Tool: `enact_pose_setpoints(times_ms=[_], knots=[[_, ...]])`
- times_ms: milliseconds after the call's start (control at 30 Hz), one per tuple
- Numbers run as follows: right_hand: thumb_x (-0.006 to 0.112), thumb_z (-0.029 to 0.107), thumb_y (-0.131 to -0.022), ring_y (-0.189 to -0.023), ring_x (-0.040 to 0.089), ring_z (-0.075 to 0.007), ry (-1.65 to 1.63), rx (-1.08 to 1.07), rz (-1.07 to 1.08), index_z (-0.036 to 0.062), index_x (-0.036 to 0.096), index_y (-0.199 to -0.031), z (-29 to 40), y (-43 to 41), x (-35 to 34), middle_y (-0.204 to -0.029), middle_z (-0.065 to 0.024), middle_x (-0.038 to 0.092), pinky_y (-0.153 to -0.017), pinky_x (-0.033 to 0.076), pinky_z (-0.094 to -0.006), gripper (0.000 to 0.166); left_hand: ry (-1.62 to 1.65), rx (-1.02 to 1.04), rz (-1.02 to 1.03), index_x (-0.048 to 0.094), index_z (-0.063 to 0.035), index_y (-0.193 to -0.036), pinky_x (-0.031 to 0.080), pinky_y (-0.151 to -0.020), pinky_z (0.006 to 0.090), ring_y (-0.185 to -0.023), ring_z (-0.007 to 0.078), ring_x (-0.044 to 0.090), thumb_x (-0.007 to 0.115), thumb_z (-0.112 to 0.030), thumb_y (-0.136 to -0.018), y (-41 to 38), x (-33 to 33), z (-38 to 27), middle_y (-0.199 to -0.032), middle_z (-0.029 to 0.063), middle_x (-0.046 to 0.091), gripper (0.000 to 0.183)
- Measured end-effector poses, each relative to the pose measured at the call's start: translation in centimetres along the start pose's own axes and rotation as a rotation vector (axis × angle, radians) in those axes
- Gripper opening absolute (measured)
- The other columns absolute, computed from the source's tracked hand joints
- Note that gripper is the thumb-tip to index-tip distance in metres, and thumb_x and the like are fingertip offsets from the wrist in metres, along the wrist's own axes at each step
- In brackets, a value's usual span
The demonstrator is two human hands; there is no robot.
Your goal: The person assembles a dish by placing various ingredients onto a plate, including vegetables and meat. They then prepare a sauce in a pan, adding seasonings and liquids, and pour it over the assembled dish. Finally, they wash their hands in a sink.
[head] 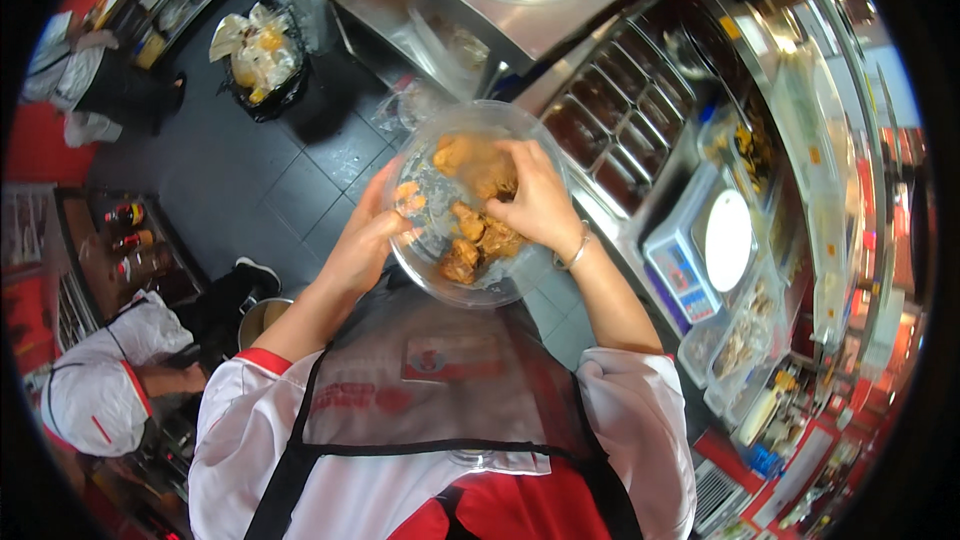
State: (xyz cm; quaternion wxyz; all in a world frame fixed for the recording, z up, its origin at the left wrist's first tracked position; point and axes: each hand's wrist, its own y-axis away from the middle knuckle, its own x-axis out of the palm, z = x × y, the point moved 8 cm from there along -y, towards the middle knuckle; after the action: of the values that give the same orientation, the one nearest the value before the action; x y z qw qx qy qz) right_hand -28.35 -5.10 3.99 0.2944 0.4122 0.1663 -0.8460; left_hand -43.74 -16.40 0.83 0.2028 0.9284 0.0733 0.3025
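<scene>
A round clear plastic bowl (427, 270) is held up in front of my apron. Inside it lie several browned, sauce-coated meat pieces (471, 223), which look like cooked chicken. My left hand (375, 229) grips the bowl's left side, with its fingers visible through the plastic. My right hand (536, 195) reaches into the bowl from the right, thumb and fingers around a piece of the meat (491, 172) near the far side. The fingertips are partly hidden by the food.
At right are a counter with metal pans (615, 105), a digital scale (694, 255) and plastic food tubs (739, 330). A lined bin (281, 82) full of waste stands on the tiled floor (300, 187). One person (105, 390) bends at lower left; another (82, 75) stands far left.
</scene>
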Motion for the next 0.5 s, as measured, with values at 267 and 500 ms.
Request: enact_pose_setpoints(times_ms=[267,500], knots=[[0.072,0.022,-0.065,-0.104,0.053,-0.0332,-0.290,0.164,-0.098,0.0095,0.042,-0.122,-5.8,9.0,-5.2,-0.120,-0.0161,0.044,-0.086,0.046,-0.0393,0.066,-0.117,-0.060,0.201,0.023,-0.0112,-0.141,0.038,-0.089,0.0317,-0.105,0.0169,0.045,0.052,-0.006,-0.074,-0.9,8.4,5.4,-0.123,0.0085,0.044,0.073],[0.069,0.016,-0.062,-0.105,0.050,-0.0355,-0.029,0.234,-0.072,0.0171,0.049,-0.120,-11.6,15.2,-11.1,-0.117,-0.0150,0.047,-0.085,0.046,-0.0410,0.061,-0.249,-0.087,0.296,0.022,-0.0092,-0.142,0.040,-0.086,0.0307,-0.098,0.0169,0.049,0.053,0.001,-0.071,-3.4,20.5,12.4,-0.118,0.0100,0.046,0.077]])
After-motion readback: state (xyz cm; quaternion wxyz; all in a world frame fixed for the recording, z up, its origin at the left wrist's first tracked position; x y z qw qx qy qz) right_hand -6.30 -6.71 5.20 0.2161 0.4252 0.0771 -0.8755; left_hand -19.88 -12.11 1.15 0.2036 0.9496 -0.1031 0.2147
